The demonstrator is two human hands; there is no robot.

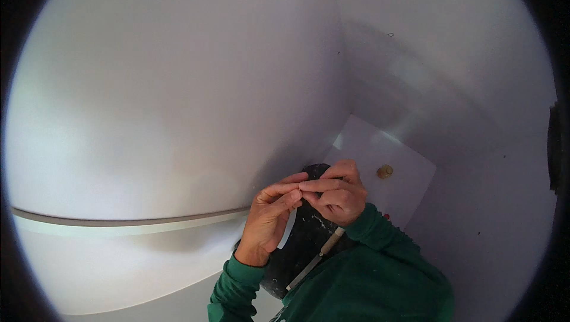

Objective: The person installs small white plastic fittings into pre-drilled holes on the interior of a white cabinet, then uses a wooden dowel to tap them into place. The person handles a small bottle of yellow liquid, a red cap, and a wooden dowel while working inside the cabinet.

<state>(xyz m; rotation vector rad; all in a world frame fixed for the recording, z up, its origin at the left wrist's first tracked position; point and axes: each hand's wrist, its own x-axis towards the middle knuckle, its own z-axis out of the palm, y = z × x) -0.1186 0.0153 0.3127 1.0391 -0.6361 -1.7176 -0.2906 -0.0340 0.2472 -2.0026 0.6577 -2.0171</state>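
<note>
My left hand [269,215] and my right hand [339,196] meet at the fingertips in front of me. Both are closed in a pinch, thumbs and forefingers pressed together; whatever they hold is too small to make out. Beneath them is a black, white-speckled surface [303,227], partly hidden by my hands and green sleeves. On it lies a long thin tool [331,242] with a tan handle and a greyish shaft. A flat white piece [287,230] shows beside my left hand.
Pale walls [178,84] meet in a corner ahead. A ledge [130,226] runs along the left wall. A yellowish roll, perhaps tape [385,171], sits on a light surface [409,167] at right, near a small red thing [386,216]. A small ring-like mark [390,35] is on the right wall.
</note>
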